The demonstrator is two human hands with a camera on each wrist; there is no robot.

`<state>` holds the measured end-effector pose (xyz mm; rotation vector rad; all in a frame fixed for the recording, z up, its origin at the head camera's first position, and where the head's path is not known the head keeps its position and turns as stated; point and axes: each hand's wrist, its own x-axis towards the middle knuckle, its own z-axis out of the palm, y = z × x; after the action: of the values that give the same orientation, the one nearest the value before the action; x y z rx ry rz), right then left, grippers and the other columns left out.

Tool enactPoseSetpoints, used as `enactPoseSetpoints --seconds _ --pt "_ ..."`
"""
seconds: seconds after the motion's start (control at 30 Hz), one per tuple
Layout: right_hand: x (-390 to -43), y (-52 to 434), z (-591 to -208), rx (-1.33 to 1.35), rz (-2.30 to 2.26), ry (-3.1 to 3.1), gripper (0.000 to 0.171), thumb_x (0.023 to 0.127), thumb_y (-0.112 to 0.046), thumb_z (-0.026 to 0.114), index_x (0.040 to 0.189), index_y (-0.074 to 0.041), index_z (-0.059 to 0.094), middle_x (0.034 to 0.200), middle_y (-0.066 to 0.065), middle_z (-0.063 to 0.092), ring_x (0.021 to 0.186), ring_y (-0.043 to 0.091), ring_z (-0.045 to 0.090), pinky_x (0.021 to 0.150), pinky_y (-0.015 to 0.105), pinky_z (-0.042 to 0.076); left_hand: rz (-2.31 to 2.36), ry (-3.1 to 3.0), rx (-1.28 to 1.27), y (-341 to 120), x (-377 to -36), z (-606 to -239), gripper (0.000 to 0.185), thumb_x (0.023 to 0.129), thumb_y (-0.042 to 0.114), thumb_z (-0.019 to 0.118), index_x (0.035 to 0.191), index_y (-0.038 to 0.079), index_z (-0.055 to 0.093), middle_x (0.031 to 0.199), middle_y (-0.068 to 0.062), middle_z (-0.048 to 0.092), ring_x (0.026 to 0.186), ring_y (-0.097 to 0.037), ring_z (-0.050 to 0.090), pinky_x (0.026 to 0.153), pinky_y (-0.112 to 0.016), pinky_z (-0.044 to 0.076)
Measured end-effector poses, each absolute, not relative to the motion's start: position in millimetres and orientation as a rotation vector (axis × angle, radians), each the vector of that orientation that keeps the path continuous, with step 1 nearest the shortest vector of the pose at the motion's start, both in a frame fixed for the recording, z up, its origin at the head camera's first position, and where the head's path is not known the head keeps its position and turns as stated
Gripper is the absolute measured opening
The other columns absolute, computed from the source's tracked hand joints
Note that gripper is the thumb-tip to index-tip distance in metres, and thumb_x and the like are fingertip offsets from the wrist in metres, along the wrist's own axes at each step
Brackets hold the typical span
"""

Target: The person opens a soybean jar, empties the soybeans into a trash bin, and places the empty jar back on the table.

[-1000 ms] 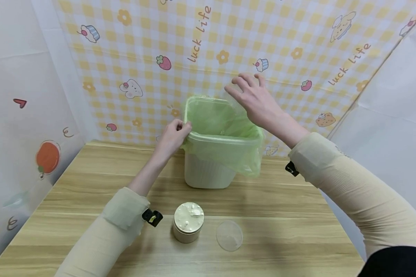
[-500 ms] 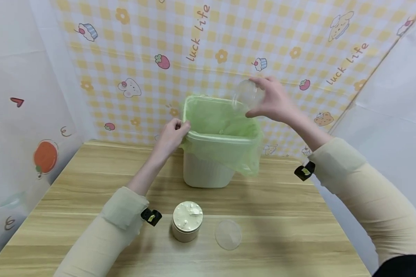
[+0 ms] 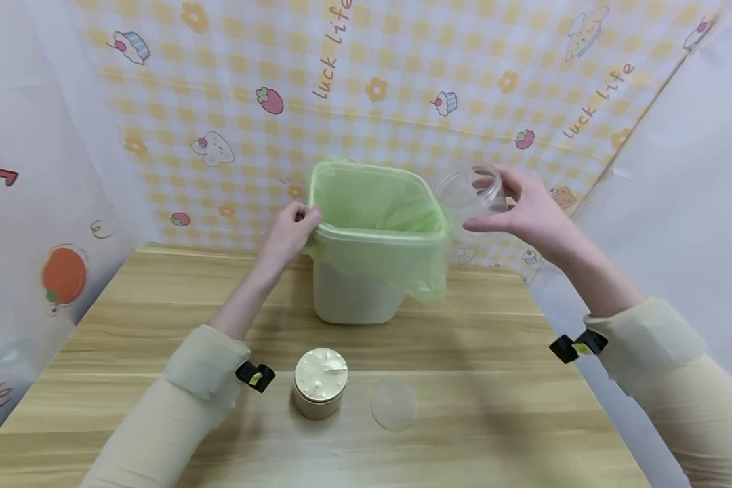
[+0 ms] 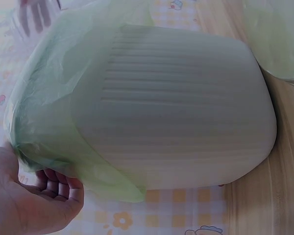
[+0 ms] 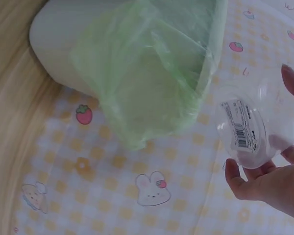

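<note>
A white trash bin point(image 3: 354, 298) stands near the back of the table, lined with a thin green trash bag point(image 3: 396, 264) folded over its rim. At the bin's left front corner, my left hand point(image 3: 285, 234) pinches the rim and the bag between thumb and curled fingers; the left wrist view shows this hand point(image 4: 36, 196) at the bag's edge. Right of the bin, my right hand point(image 3: 537, 213) holds a clear round plastic container point(image 3: 457, 193) in the air, its fingers and thumb around it. A printed barcode label shows on the container point(image 5: 242, 125) in the right wrist view.
A cream-coloured canister point(image 3: 318, 393) stands upright in front of the bin. Beside it a clear round lid point(image 3: 394, 404) lies flat on the wooden table point(image 3: 463, 427). A yellow checked cloth point(image 3: 219, 88) hangs right behind the bin.
My right hand has swung right and down from above the bin to beside it, turning the clear container with it. My left hand keeps its grip on the rim. The head view has shifted slightly.
</note>
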<state>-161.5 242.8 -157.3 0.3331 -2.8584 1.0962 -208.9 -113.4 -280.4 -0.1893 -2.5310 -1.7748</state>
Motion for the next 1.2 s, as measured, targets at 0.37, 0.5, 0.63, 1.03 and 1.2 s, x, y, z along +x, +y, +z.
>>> enactPoseSetpoints --seconds 0.37,0.5,0.63,1.03,1.2 --pt "-124 269 -226 0.627 1.652 -2.479 0.083 0.079 0.015 0.076 0.152 -0.007 0.044 0.137 0.003 0.063 0.127 0.016 0.060 0.102 0.019 0.049 -1.789 -2.524 -0.177 -129 -208 -272 0.040 0.103 0.046 0.047 0.108 0.007 0.055 0.098 -0.004 0.051 0.087 -0.017 0.049 0.074 -0.028 0.045" --pt "-115 277 -252 0.703 1.771 -2.450 0.083 0.077 0.021 0.073 0.150 -0.002 0.042 0.137 0.003 0.063 0.128 0.016 0.061 0.104 0.021 0.050 -1.793 -2.521 -0.167 -131 -207 -269 0.040 0.103 0.045 0.047 0.109 0.006 0.056 0.098 -0.003 0.051 0.087 -0.017 0.049 0.076 -0.030 0.046" --pt "-108 279 -277 0.743 1.772 -2.508 0.083 0.076 0.021 0.075 0.149 0.000 0.042 0.142 0.007 0.061 0.132 0.018 0.060 0.108 0.021 0.048 -1.782 -2.527 -0.157 -133 -205 -266 0.040 0.104 0.046 0.047 0.108 0.007 0.055 0.097 -0.003 0.051 0.087 -0.017 0.050 0.076 -0.031 0.046" --pt "-85 276 -332 0.806 1.789 -2.672 0.090 0.073 0.013 0.083 0.149 -0.001 0.038 0.152 0.019 0.052 0.140 0.010 0.053 0.112 0.018 0.043 -1.778 -2.531 -0.148 -136 -200 -257 0.039 0.103 0.049 0.046 0.104 0.010 0.054 0.094 -0.001 0.050 0.086 -0.017 0.049 0.076 -0.031 0.044" --pt "-79 275 -349 0.838 1.766 -2.739 0.091 0.072 0.008 0.086 0.149 -0.002 0.038 0.151 0.027 0.049 0.141 0.012 0.051 0.114 0.017 0.041 -1.786 -2.536 -0.136 -136 -197 -254 0.040 0.103 0.050 0.046 0.105 0.011 0.055 0.095 -0.001 0.051 0.087 -0.017 0.050 0.076 -0.030 0.044"
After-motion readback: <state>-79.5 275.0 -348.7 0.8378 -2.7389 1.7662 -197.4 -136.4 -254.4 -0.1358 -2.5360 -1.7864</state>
